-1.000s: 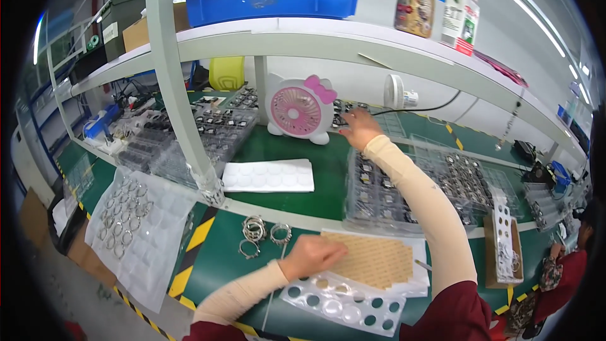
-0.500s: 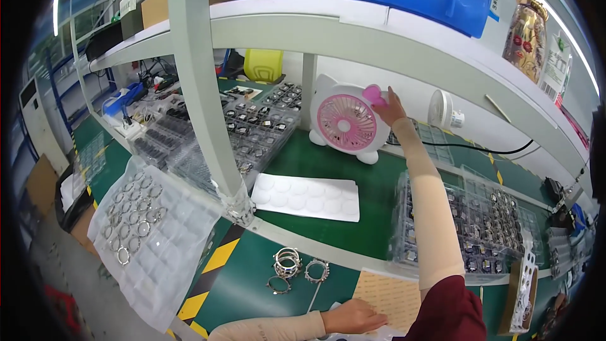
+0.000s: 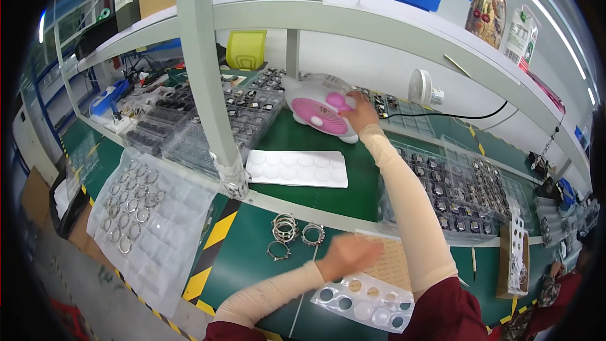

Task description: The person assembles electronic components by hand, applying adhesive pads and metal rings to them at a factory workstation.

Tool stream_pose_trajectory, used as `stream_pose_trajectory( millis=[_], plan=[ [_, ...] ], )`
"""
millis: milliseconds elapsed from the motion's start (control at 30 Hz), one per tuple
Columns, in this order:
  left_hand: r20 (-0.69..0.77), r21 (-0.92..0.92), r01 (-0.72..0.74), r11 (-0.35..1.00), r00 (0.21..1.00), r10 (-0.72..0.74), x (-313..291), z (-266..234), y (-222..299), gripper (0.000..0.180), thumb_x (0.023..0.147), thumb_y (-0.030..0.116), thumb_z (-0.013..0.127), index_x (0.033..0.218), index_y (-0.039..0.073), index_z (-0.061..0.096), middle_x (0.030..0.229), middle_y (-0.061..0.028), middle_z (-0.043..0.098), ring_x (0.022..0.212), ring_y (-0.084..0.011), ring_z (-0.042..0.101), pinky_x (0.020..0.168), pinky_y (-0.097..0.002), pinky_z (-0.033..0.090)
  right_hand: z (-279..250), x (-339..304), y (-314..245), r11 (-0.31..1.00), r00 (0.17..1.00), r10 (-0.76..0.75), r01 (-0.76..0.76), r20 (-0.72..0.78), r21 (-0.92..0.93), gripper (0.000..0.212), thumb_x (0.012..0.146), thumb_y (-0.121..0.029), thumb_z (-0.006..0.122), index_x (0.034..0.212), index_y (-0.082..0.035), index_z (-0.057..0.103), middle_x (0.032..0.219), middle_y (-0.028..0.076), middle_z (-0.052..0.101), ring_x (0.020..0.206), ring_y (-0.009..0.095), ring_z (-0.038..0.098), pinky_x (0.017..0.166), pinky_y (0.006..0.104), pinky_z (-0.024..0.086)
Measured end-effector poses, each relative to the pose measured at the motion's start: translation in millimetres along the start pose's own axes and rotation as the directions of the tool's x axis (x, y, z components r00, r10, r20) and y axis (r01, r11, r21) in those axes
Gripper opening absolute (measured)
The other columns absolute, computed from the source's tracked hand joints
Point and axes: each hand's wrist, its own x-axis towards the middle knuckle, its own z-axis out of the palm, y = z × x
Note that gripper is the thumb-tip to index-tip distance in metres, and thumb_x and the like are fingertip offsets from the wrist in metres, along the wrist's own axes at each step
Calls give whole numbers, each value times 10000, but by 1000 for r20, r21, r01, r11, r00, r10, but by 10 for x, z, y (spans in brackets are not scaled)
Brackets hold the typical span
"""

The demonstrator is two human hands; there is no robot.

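My right hand (image 3: 361,113) reaches far forward and grips the pink bow on a white, cat-shaped desk fan (image 3: 319,117) with a pink grille. The fan leans back, its face turned partly upward. Nearer to me, my left hand (image 3: 348,256) is smeared by motion over a brown backing sheet (image 3: 390,260). Its fingers cannot be made out. Just below it lies a clear plastic sheet (image 3: 363,311) with round holes and discs. Left of that hand are several stacked metal rings (image 3: 285,227) and a single metal ring (image 3: 312,234) on the green table.
A white sheet of round stickers (image 3: 297,168) lies below the fan. Parts trays (image 3: 442,199) stand at right, and a plastic tray of rings (image 3: 145,240) at left. A shelf post (image 3: 205,82) rises at left, with a shelf overhead. A person's hand (image 3: 555,269) shows far right.
The fan has gone from upright to tilted back, my right hand still on its bow. My left hand has lifted off the sheets, uncovering the plastic one. The whole view has shifted somewhat.
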Motion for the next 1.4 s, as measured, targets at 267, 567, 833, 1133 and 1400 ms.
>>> stream_pose_trajectory(
  millis=[267, 567, 833, 1133, 1400],
  plan=[
    [-275, 369, 445, 816, 891, -362, 1360, -238, -1539, 665, 766, 79, 590, 1351, 55, 275, 1346, -244, 286, 1265, -414, 247, 975, -517, 282, -67, 118, 88, 984, 980, -175, 172, 91, 44, 364, 716, -295, 658, 1011, -101, 569, 1012, 151, 594, 922, 345, 570, 802, 409, 451],
    [27, 625, 168, 762, 971, -236, 1430, -268, -2034, 575, 664, 239, 721, 1172, 113, 482, 1222, -166, 410, 1181, -401, 360, 855, -596, 350, 71, 895, 453, 969, 997, 50, -61, 51, 238, 329, 858, -356, 481, 963, -92, 646, 951, 147, 637, 926, 312, 592, 814, 381, 447],
    [69, 697, 102, 710, 976, -208, 1260, -381, -1952, 524, 635, 261, 730, 1096, 112, 531, 1122, -137, 471, 1120, -379, 407, 840, -540, 363, 884, 1362, 453, 769, 807, -319, 527, 496, -363, 322, 871, -314, 498, 1070, -92, 620, 966, 124, 644, 888, 207, 600, 798, 292, 455],
    [106, 692, 73, 718, 974, -200, 1217, -441, -1919, 497, 629, 282, 725, 1068, 124, 551, 1103, -131, 505, 1117, -361, 430, 858, -614, 351, 582, 1377, 319, 979, 784, -197, 184, 589, 84, 297, 875, -331, 507, 1058, -135, 636, 1046, 109, 629, 955, 240, 594, 875, 307, 438],
    [109, 683, 58, 728, 977, -181, 1224, -455, -1954, 492, 635, 276, 722, 1067, 118, 549, 1096, -132, 508, 1109, -361, 438, 856, -619, 345, 585, 1388, 207, 979, 799, -187, 101, 571, 179, 223, 833, -134, 531, 1012, -110, 661, 947, 84, 659, 871, 151, 594, 804, 268, 456]
  ],
)
